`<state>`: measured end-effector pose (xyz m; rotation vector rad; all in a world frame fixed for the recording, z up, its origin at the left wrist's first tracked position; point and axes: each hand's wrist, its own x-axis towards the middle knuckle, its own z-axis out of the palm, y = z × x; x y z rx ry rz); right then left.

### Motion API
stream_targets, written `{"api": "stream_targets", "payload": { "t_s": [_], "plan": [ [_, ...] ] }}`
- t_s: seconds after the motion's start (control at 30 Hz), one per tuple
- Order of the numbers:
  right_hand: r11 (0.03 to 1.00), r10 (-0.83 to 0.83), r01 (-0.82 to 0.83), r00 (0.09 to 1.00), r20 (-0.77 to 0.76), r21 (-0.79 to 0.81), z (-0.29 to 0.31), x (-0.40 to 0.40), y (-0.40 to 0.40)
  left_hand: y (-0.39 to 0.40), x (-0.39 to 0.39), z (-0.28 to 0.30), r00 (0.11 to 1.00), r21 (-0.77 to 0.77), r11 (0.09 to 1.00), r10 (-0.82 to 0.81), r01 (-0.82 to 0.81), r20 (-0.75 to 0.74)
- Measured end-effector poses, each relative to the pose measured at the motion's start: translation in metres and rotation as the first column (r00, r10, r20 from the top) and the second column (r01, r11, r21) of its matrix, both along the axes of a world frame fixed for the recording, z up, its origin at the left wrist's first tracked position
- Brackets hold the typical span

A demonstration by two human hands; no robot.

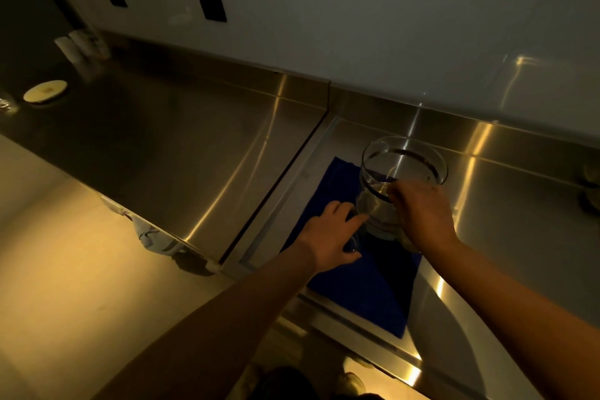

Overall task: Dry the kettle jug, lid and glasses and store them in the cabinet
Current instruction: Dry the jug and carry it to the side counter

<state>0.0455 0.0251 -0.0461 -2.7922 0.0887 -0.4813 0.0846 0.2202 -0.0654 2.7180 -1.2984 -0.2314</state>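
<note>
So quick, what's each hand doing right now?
Left hand: open, fingers spread, touching the jug low down.
Right hand: fingers curled at the jug's side, seemingly gripping it.

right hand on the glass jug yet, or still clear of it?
Touching. The head view shows the right hand with fingers curled over the near rim of the glass jug, which stands on the blue cloth.

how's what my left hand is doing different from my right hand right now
The right hand grips the glass kettle jug at its side, fingers curled. The left hand lies flatter and lower, fingers stretched toward the jug's base over the blue cloth. Both reach over the steel counter.
</note>
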Motion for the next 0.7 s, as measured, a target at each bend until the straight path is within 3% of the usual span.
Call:
{"api": "stream_targets", "payload": {
  "t_s": [0.3,0.7],
  "plan": [
    [0.994,0.094,-0.097,0.994,-0.049,-0.052,0.016,0.046,0.085,0.088,0.04,0.018,0.996,-0.073,0.993,0.091,-0.089,0.02],
    [0.956,0.29,-0.291,0.956,-0.034,-0.042,0.023,0.145,0.284,0.292,0.12,0.021,0.967,-0.05,0.978,0.208,-0.203,0.144]
  ]
}}
